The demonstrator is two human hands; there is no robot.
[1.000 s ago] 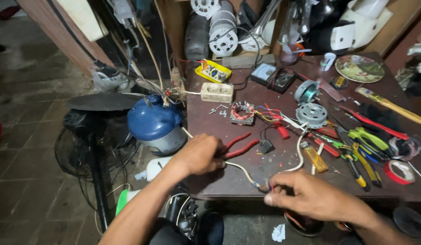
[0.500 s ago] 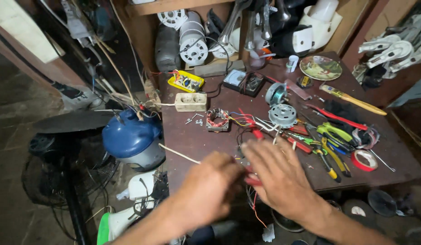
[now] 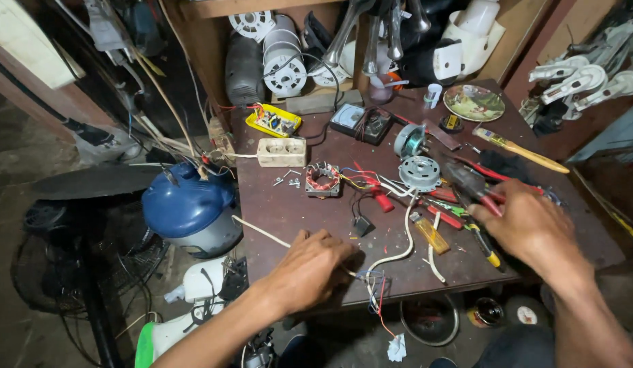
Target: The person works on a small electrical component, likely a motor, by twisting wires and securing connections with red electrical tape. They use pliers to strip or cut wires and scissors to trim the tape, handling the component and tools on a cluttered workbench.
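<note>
1. the left hand [image 3: 308,267] is resting palm down near the front edge of the desk [image 3: 275,204], fingers curled and pressed together over a white cable [image 3: 398,249]; whether they are actually pinching it cannot be told, since the fingertips are hidden under the hand.
2. the white cable is running from under that hand toward the middle of the desk and curving up to a round grey motor part [image 3: 419,171]; thin red and blue wires [image 3: 378,289] are hanging off the front edge just beside the hand.
3. the right hand [image 3: 528,225] is lying near the right edge of the desk, fingers closing around the handles of red-handled pliers [image 3: 476,187], whose dark jaws are pointing toward the back of the desk.
4. just in front of that hand, a yellow-handled screwdriver [image 3: 485,249] and an amber-handled screwdriver [image 3: 431,234] are lying among other loose tools.
5. a copper-wound stator [image 3: 323,178] is sitting near the middle of the desk, with a small black block [image 3: 362,225] in front of it.
6. a cream socket strip [image 3: 281,152] and a yellow circuit board tray [image 3: 273,120] are sitting toward the back left corner.
7. a blue fan motor housing [image 3: 188,204] is standing just off the left edge of the desk.
</note>
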